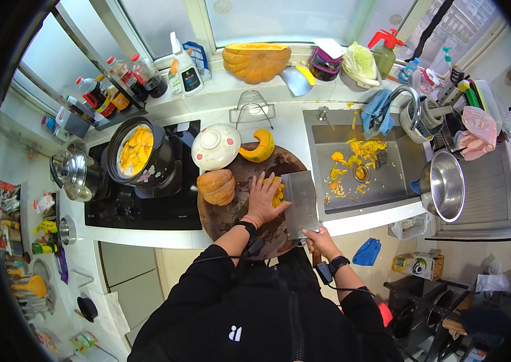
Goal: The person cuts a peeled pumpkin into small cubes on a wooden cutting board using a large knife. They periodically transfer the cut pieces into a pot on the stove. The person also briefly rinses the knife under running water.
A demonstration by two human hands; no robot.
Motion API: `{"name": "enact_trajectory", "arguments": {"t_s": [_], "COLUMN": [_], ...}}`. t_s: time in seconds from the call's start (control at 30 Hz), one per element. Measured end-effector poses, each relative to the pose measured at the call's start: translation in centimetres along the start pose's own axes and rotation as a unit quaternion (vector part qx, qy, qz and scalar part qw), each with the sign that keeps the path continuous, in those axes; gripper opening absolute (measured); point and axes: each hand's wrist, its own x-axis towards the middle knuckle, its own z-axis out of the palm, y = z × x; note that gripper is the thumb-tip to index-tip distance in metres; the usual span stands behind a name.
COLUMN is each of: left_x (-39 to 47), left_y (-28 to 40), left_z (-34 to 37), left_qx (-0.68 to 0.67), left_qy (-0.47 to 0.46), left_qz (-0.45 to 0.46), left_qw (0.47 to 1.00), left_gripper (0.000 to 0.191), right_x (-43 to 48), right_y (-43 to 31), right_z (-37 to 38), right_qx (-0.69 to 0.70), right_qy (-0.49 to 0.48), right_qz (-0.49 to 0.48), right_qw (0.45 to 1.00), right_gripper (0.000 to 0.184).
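On a round wooden chopping board [232, 221], my left hand [265, 199] rests with spread fingers over cut pumpkin pieces [278, 192]. My right hand [322, 242] grips the wooden handle of a broad steel cleaver [301, 203], whose blade lies flat-looking just right of the pieces. A peeled-looking pumpkin chunk [216, 187] sits at the board's left, and a curved pumpkin slice [260, 147] at its upper edge. A patterned white lid [216, 147] lies left of the slice. A dark pot [161, 149] on the cooktop holds pumpkin pieces [136, 150].
Right of the board, a steel sink [395, 181] contains pumpkin peel [366, 149] and seeds. A steel bowl [443, 185] stands at its right edge. A wire rack [252, 113] is behind the board; a large cut pumpkin [256, 64] sits on the windowsill. A lidded pot [74, 172] is at left.
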Motion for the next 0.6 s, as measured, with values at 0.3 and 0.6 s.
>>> {"name": "enact_trajectory", "arguments": {"t_s": [0.3,0.6], "left_x": [-1.0,-1.5], "left_y": [1.0,0.8], "left_z": [0.1,1.4], "left_qx": [-0.009,-0.072], "left_qy": [0.038,0.096], "left_qz": [-0.026,-0.101], "left_qw": [0.999,0.988], "left_gripper": [0.082,0.08], "right_x": [0.2,0.3], "right_y": [0.7,1.3], "right_z": [1.6,5.0], "right_qx": [-0.04,-0.002], "right_qy": [0.024,-0.005], "right_qz": [0.0,-0.021], "right_qw": [0.999,1.0], "right_gripper": [0.022,0.02]}}
